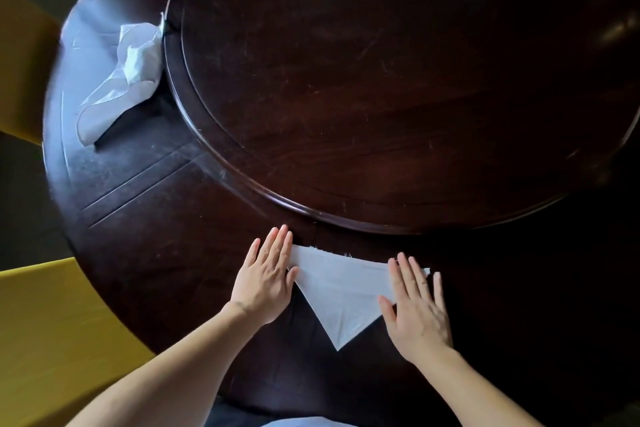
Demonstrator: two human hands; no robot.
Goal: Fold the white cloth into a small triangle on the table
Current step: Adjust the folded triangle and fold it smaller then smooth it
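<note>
Far left: a crumpled white cloth (121, 80) lies loose on the dark round desk (145, 253), against the rim of the raised turntable (381, 97); yellow chairs (52, 340) show beyond the desk edge. Near edge, centre: the white cloth (341, 295), already a small triangle, long frayed edge away from the person, point toward them. Left hand (266, 281) flat and released, fingers together, palm down, covering the triangle's left corner. Right hand (415, 305) likewise flat, fingers spread, grasping nothing, pressing the right corner. Judgement: fold looks essentially done; this is the smoothing or pressing stage. Risks: layers springing apart when the palms lift, since the thin fabric is only lightly creased; sliding either palm outward could drag the top layer and skew the edges; polished surface offers little grip, so the whole piece may shift.
</note>
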